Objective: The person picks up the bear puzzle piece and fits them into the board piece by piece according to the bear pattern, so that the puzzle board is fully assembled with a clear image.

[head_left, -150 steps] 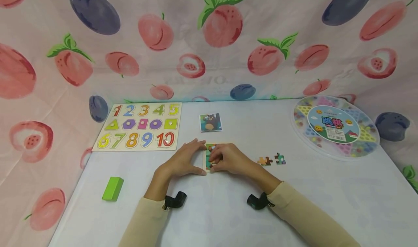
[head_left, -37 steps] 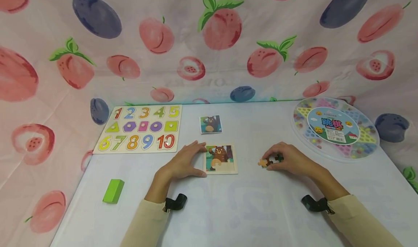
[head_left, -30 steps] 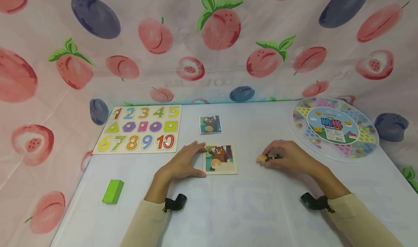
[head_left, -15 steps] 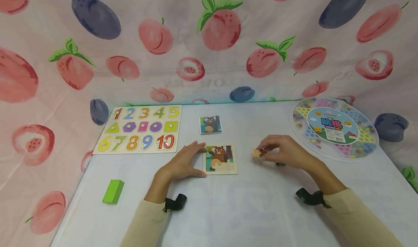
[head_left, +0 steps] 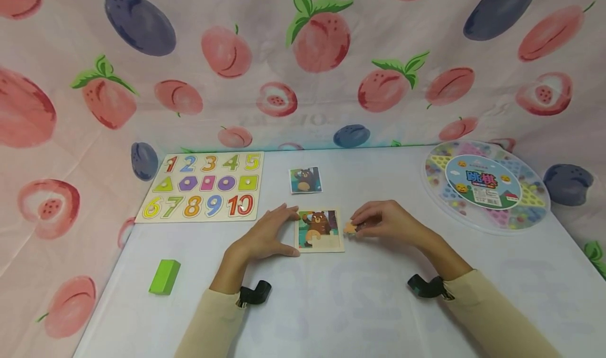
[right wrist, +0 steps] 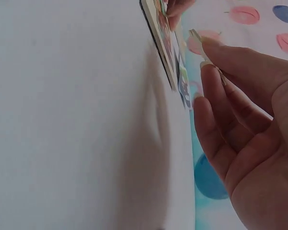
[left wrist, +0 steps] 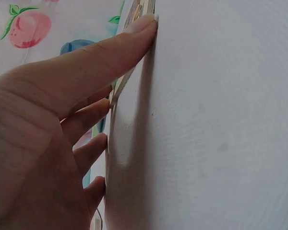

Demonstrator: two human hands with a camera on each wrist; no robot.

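Note:
A small wooden jigsaw board (head_left: 326, 244) with a bear picture lies on the table; its lower right part shows bare wood. My left hand (head_left: 267, 234) touches the board's left edge, thumb at the near corner and fingers at the far one, fairly straight. Just right of the board, my right hand (head_left: 395, 222) pinches a jigsaw piece (head_left: 349, 228) with orange on it between thumb and fingers. In the right wrist view that piece (right wrist: 198, 40) appears edge-on, held off the table. The other loose piece is hidden behind the right hand or forearm.
Behind the board lies a small bear picture card (head_left: 305, 180). A number and shape puzzle board (head_left: 199, 187) sits at the back left, a green block (head_left: 164, 277) at the near left. At the back right rests a round Chinese checkers set (head_left: 485, 184).
Five seconds ago my right hand was over the board; then it went right to two loose pieces. It has lifted one and carried it left to the board's edge. My left hand has stayed put.

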